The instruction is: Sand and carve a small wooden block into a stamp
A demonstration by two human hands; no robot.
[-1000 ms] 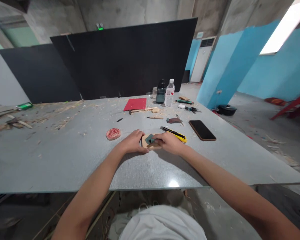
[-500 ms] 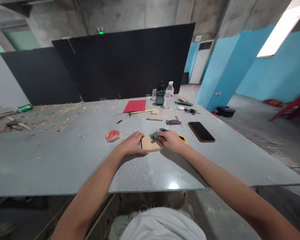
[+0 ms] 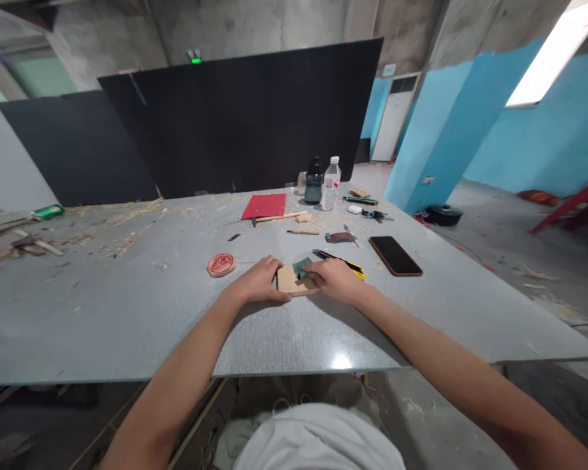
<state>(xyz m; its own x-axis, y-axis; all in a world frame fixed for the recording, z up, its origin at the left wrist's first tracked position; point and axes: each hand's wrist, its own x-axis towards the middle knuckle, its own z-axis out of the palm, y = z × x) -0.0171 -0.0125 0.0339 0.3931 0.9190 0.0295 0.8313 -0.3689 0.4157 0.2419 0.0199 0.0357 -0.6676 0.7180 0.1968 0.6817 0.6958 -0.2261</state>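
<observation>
A small flat wooden block (image 3: pixel 289 281) lies on the grey table (image 3: pixel 127 307) in front of me. My left hand (image 3: pixel 261 281) presses against the block's left edge and holds it in place. My right hand (image 3: pixel 334 279) grips a folded piece of grey-green sandpaper (image 3: pixel 302 267) and presses it on the block's top, near the far right corner. A yellow and black utility knife (image 3: pixel 340 262) lies just beyond my right hand, partly hidden by it.
A round reddish carved disc (image 3: pixel 221 264) lies left of my left hand. A black phone (image 3: pixel 395 255) lies to the right. Farther back are a red sheet (image 3: pixel 265 205), wooden sticks, a dark bottle (image 3: pixel 315 181) and a clear water bottle (image 3: pixel 330 184). Wood shavings cover the far left.
My right hand slid the sandpaper from the block's middle to its far edge, then back a little toward me. My left hand and the block stayed put.
</observation>
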